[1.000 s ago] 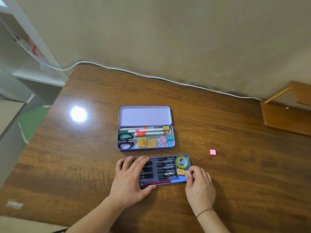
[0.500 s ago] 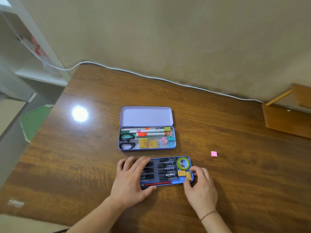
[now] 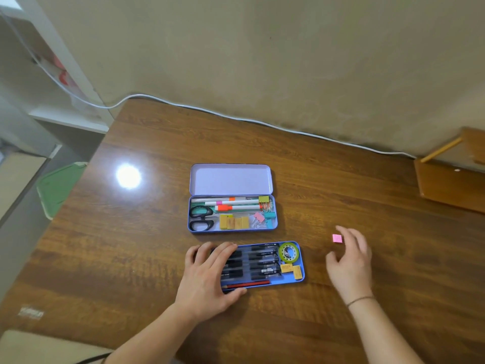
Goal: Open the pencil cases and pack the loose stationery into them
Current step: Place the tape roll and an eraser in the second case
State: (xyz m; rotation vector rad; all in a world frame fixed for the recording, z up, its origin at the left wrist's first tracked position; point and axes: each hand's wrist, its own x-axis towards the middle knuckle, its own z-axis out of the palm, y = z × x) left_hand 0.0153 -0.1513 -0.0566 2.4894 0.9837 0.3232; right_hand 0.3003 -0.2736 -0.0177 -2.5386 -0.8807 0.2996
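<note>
Two pencil cases lie open on the wooden table [image 3: 157,258]. The far purple case [image 3: 231,179] holds scissors, markers, yellow erasers and binder clips. The near blue case [image 3: 301,261] holds black pens, a red pencil, a green tape roll [image 3: 288,253] and two yellow erasers [image 3: 291,269]. My left hand [image 3: 207,277] lies flat over the blue case's left end, thumb against its front edge. My right hand [image 3: 350,261] hovers with fingers spread, just right of a small pink eraser [image 3: 337,238] loose on the table; it holds nothing.
A white cable [image 3: 236,117] runs along the table's back edge by the wall. A wooden stand [image 3: 451,179] sits at the far right. A green stool [image 3: 60,187] and white shelving [image 3: 52,74] stand off the table's left side.
My right hand left the blue case's right end, where it set down a yellow eraser, and moved right and outward to the pink eraser. My left hand stayed put.
</note>
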